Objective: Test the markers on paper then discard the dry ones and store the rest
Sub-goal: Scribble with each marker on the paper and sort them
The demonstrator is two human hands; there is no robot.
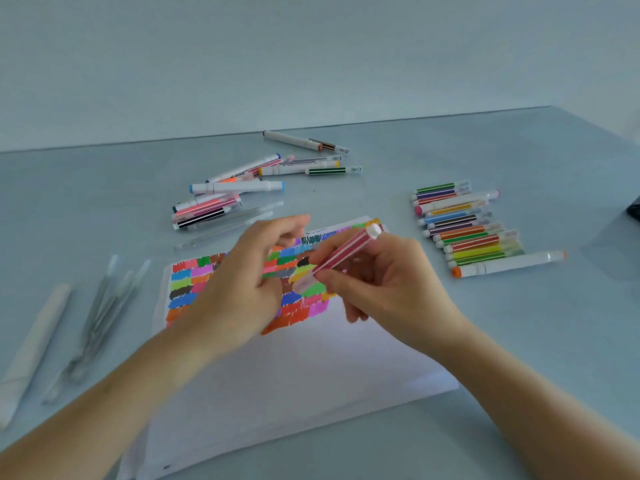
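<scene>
A white sheet of paper (294, 375) lies in front of me, its far half covered with coloured test patches. My right hand (384, 282) is shut on a pink striped marker (341, 254), held tilted above the paper with its white end up and to the right. My left hand (239, 282) hovers just left of the marker's clear lower end, fingers curled near it; whether it grips the cap I cannot tell. A loose heap of markers (235, 188) lies at the back left. A tidy row of markers (464, 226) lies to the right.
A white tube-like object (34, 344) and several clear thin pens (104, 313) lie at the left. Two clear pens (228, 223) rest between the heap and the paper. A dark object (634, 211) shows at the right edge. The table's far edge meets a wall.
</scene>
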